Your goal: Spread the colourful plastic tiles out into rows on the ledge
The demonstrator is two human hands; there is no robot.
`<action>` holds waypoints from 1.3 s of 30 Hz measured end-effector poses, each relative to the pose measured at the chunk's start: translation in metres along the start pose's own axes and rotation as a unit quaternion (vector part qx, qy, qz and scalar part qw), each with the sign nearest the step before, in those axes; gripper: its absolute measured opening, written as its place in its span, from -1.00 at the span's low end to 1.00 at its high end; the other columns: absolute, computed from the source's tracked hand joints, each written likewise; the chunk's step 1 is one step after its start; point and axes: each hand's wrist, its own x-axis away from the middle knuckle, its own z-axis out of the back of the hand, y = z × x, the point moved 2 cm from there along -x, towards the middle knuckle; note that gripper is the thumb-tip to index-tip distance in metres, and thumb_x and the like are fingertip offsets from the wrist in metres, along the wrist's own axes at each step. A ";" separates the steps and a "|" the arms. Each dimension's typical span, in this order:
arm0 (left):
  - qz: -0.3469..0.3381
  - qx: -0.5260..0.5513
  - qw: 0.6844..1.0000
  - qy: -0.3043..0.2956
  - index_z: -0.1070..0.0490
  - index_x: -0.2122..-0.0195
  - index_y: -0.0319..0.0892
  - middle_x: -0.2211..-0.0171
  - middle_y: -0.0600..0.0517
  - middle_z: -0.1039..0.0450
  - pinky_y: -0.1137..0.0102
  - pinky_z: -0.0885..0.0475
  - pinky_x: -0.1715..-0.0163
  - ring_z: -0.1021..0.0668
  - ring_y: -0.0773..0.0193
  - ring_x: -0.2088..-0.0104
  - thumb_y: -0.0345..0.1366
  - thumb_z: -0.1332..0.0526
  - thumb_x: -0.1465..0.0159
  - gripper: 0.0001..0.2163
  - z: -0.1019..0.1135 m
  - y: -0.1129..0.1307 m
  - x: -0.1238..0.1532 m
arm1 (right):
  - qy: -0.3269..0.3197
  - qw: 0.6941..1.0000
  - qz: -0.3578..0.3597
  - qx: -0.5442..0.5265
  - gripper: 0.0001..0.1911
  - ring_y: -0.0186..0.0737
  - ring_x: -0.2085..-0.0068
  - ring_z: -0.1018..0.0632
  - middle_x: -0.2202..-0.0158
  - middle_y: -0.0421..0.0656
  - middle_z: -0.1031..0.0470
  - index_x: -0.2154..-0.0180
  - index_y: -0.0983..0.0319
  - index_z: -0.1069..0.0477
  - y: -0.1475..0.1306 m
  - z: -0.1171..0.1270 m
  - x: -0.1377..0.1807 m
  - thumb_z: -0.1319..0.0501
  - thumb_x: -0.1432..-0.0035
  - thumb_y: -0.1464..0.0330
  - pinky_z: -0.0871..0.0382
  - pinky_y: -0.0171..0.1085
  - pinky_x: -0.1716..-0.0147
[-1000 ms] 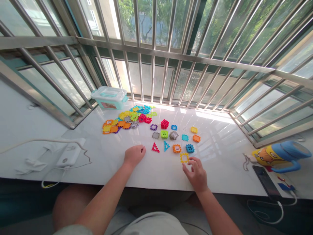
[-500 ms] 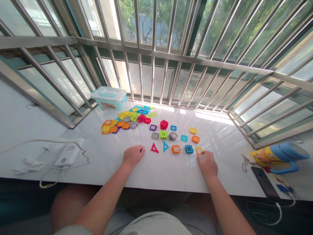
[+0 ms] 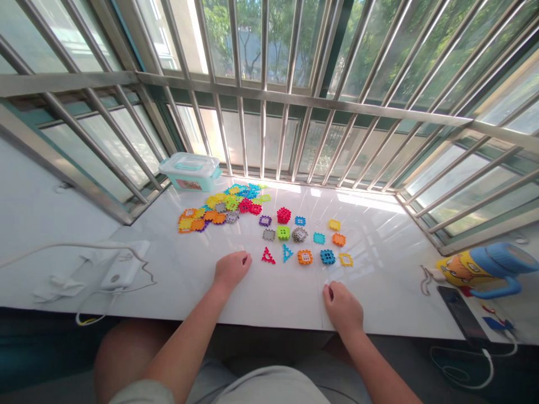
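yellow piece (image 3: 346, 260) lies flat, both hands apart from it

to handle such a piece well, it seems best to pinch it by two edges, lower it level, and leave a small gap, so its teeth do not catch the thick blue piece (image 3: 327, 257) just beside it on the worktop (image 3: 278, 297). the right hand (image 3: 343, 307), nearer to the person, has its fingers curled inward; the left hand (image 3: 231, 268) is folded as a fist, near the red triangle (image 3: 268, 256). nothing shows in either.
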 end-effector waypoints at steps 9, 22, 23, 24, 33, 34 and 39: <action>0.005 0.123 0.986 0.112 -0.43 0.43 -0.08 0.41 0.02 -0.50 0.39 -0.31 0.27 -0.50 0.24 0.35 -0.06 0.03 -0.46 -0.60 -0.003 -0.023 0.006 | -0.019 1.000 -0.013 -0.012 -0.66 -0.35 0.47 -0.26 0.41 -0.22 -0.42 0.41 0.20 -0.38 0.000 0.004 -0.004 -0.12 -0.42 0.21 0.20 -0.25 0.43; 0.218 0.046 0.953 0.205 -0.43 -0.20 -0.15 -0.26 -0.26 -0.30 -0.05 -0.33 -0.12 -0.36 -0.20 -0.19 -0.24 -0.11 -0.37 -0.61 0.030 -0.183 -0.085 | -0.016 0.999 -0.019 -0.034 -0.65 -0.35 0.47 -0.27 0.42 -0.22 -0.43 0.42 0.20 -0.39 -0.002 0.006 -0.004 -0.10 -0.42 0.21 0.17 -0.24 0.42; 0.215 0.040 0.956 0.194 -0.45 -0.16 -0.12 -0.26 -0.25 -0.31 -0.08 -0.33 -0.10 -0.37 -0.20 -0.18 -0.19 -0.14 -0.38 -0.63 0.028 -0.183 -0.087 | -0.015 0.999 -0.018 -0.034 -0.64 -0.35 0.47 -0.27 0.42 -0.22 -0.43 0.42 0.20 -0.39 -0.002 0.005 -0.003 -0.09 -0.42 0.21 0.16 -0.24 0.42; 0.213 0.035 0.957 0.192 -0.47 -0.13 -0.11 -0.24 -0.24 -0.33 -0.09 -0.33 -0.10 -0.37 -0.20 -0.17 -0.15 -0.15 -0.38 -0.65 0.027 -0.182 -0.088 | -0.013 0.999 -0.017 -0.034 -0.64 -0.35 0.47 -0.27 0.42 -0.21 -0.43 0.42 0.21 -0.39 -0.002 0.005 -0.003 -0.09 -0.42 0.21 0.16 -0.24 0.42; 0.206 0.036 0.950 0.232 -0.53 0.11 -0.12 -0.12 -0.23 -0.42 0.01 -0.40 -0.03 -0.43 -0.15 -0.09 -0.06 -0.17 -0.36 -0.72 0.022 -0.185 -0.077 | -0.012 0.999 -0.020 -0.031 -0.65 -0.36 0.47 -0.26 0.43 -0.22 -0.42 0.42 0.21 -0.38 -0.002 0.007 -0.004 -0.10 -0.42 0.21 0.17 -0.25 0.42; 0.205 0.039 0.951 0.229 -0.53 0.12 -0.13 -0.13 -0.23 -0.41 0.00 -0.39 -0.04 -0.43 -0.15 -0.10 -0.07 -0.17 -0.36 -0.73 0.022 -0.185 -0.077 | -0.012 0.999 -0.020 -0.030 -0.65 -0.36 0.47 -0.26 0.43 -0.22 -0.42 0.42 0.21 -0.38 -0.002 0.007 -0.004 -0.10 -0.41 0.21 0.17 -0.25 0.42; 0.201 0.045 0.953 0.223 -0.49 0.01 -0.12 -0.08 -0.24 -0.47 -0.03 -0.40 -0.01 -0.45 -0.18 -0.10 -0.06 -0.18 -0.35 -0.69 0.024 -0.183 -0.079 | -0.013 0.999 -0.020 -0.031 -0.65 -0.35 0.48 -0.26 0.44 -0.23 -0.42 0.42 0.20 -0.38 -0.001 0.006 -0.003 -0.11 -0.42 0.21 0.18 -0.26 0.42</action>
